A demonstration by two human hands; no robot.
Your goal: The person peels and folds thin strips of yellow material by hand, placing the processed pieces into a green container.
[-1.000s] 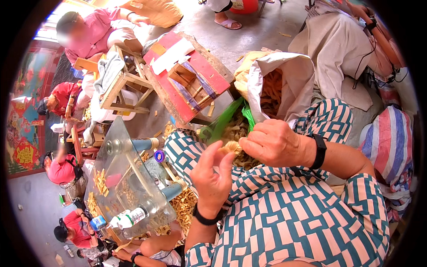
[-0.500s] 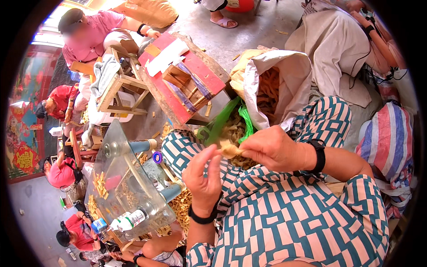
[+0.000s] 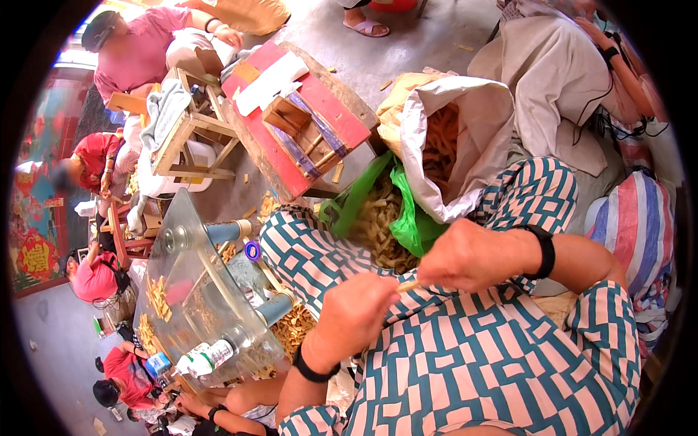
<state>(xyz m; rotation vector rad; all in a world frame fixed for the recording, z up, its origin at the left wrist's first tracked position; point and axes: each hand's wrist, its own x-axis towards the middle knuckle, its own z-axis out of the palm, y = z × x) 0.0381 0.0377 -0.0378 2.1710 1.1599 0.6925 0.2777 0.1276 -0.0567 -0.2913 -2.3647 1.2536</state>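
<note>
I am holding both forearms raised over my lap, wrists angling inward and knuckles facing up, my left hand (image 3: 354, 312) sitting a little closer to my body than my right hand (image 3: 469, 254). The fingers of both are curling tight, pinching a short pale strip (image 3: 408, 286) that is spanning the gap between them. Printing, too small for me to read, is showing on a white-and-green bottle (image 3: 207, 358) that is resting on a glass counter (image 3: 258, 356); gold lettering is marking a red wall decoration (image 3: 38, 254). Just beyond my hands, a green bag (image 3: 414, 231) is holding yellowish pieces (image 3: 378, 221), and beside it a white sack (image 3: 483, 138) is gaping. Farther off, a red-topped counter (image 3: 349, 131) is standing on the grey floor (image 3: 429, 47), and a person in pink (image 3: 149, 47) is sitting near it.
</note>
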